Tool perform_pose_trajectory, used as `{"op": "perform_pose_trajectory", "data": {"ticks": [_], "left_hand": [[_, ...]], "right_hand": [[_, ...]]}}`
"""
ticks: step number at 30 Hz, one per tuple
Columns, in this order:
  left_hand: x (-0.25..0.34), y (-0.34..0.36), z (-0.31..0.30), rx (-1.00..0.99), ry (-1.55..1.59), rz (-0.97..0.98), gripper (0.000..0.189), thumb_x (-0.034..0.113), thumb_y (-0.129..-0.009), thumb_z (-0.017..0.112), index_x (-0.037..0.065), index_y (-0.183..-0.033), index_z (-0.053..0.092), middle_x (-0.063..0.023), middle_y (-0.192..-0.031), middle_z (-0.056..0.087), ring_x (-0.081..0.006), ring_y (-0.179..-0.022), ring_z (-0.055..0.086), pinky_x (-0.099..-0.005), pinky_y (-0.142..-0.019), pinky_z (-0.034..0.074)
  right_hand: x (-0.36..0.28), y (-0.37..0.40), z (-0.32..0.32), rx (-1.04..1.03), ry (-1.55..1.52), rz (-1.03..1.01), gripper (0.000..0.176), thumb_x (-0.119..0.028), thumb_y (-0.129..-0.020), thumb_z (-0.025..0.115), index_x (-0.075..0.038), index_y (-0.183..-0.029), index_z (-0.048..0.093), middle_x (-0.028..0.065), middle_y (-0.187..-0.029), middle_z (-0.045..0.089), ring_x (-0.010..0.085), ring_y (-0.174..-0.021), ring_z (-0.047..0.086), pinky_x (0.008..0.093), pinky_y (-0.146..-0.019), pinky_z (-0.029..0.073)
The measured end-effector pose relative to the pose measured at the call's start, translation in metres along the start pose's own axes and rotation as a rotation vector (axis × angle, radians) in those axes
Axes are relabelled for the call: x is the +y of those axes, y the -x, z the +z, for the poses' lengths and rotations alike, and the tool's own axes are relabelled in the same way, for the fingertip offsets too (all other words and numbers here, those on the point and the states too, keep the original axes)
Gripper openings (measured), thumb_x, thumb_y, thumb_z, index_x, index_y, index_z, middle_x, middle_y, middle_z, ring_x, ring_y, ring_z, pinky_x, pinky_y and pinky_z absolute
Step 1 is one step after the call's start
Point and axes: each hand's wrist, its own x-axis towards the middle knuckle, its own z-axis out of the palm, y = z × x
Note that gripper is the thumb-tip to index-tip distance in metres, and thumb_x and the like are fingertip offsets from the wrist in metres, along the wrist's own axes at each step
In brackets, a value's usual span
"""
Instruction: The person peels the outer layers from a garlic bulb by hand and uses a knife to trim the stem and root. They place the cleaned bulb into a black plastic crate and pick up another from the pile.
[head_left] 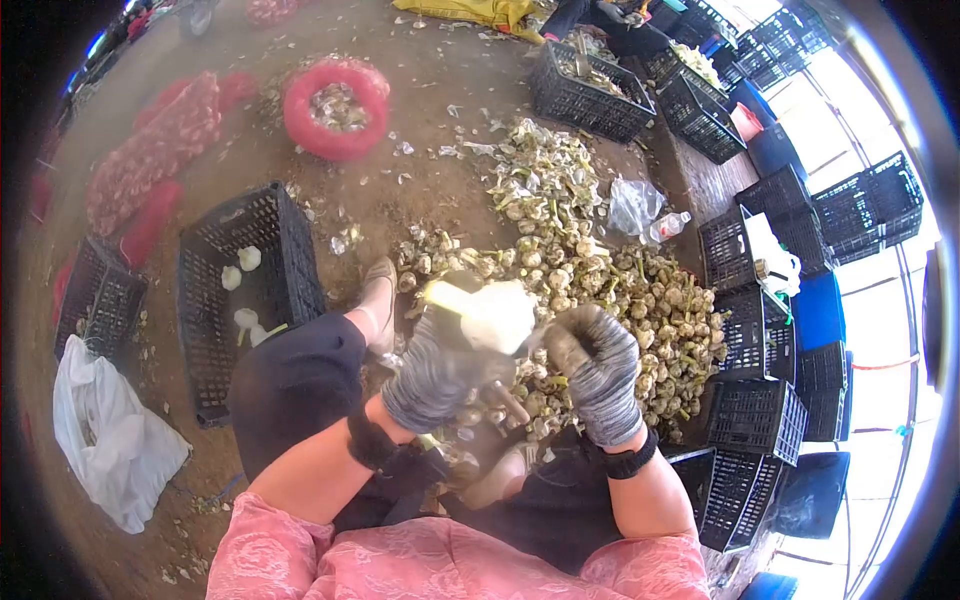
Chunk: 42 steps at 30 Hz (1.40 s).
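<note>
My left hand (435, 365), in a grey knit glove, is closed around a white garlic bulb (497, 318) whose pale green stem points up and left. Close to the bulb's right side is my right hand (597, 365), gloved the same way, with its fingers curled in; I cannot tell what they hold. Below both hands a brown wooden piece (510, 402) sticks up between my legs. A big heap of untrimmed garlic (650, 320) spreads out in front and to the right, partly hidden by my hands.
A black crate (285, 240) with several white bulbs stands to my left, beside a white sack (110, 430). Ahead lie a pink net ring (335, 110) and filled net sacks (155, 150). Black crates (755, 415) line the right side, near a plastic bottle (668, 227).
</note>
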Motion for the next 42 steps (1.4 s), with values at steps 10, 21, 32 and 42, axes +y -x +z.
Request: {"op": "perform_pose_trajectory", "data": {"ticks": [10, 21, 32, 42], "left_hand": [[-0.002, 0.006, -0.006, -0.145, 0.467, -0.302, 0.045, 0.014, -0.077, 0.064, 0.0, -0.115, 0.044, -0.0094, -0.1, 0.056, -0.0178, -0.085, 0.057, -0.0337, -0.071, 0.053], [0.0, 0.001, 0.001, -0.121, 0.421, -0.247, 0.074, 0.012, -0.068, 0.072, 0.007, -0.127, 0.027, -0.0107, -0.115, 0.046, -0.0212, -0.096, 0.052, -0.0384, -0.067, 0.056], [-0.002, 0.004, -0.001, -0.045, 0.473, -0.253, 0.069, 0.022, -0.065, 0.076, 0.001, -0.12, 0.042, -0.0093, -0.111, 0.055, -0.0178, -0.1, 0.053, -0.0294, -0.087, 0.043], [0.003, 0.003, 0.003, -0.103, 0.434, -0.241, 0.07, 0.018, -0.066, 0.076, 0.005, -0.124, 0.039, -0.0075, -0.116, 0.052, -0.0171, -0.101, 0.053, -0.028, -0.084, 0.045]], "right_hand": [[0.002, 0.0, -0.003, -0.191, -0.397, 0.019, 0.05, -0.017, -0.071, 0.071, -0.001, -0.113, 0.047, 0.0046, -0.091, 0.057, 0.0101, -0.074, 0.054, 0.0226, -0.066, 0.047], [0.0, 0.002, -0.004, -0.159, -0.091, 0.081, 0.043, -0.019, -0.064, 0.078, -0.002, -0.094, 0.054, 0.0006, -0.082, 0.055, 0.0086, -0.074, 0.052, 0.0225, -0.067, 0.045], [-0.002, 0.006, -0.007, -0.131, -0.047, -0.042, 0.029, -0.011, -0.066, 0.074, -0.003, -0.089, 0.059, 0.001, -0.076, 0.061, 0.0071, -0.068, 0.054, 0.0232, -0.062, 0.046], [-0.008, 0.003, -0.004, 0.042, 0.396, -0.393, 0.004, -0.003, -0.075, 0.057, -0.002, -0.078, 0.057, 0.0077, -0.061, 0.056, 0.0182, -0.054, 0.056, 0.0285, -0.051, 0.046]]}}
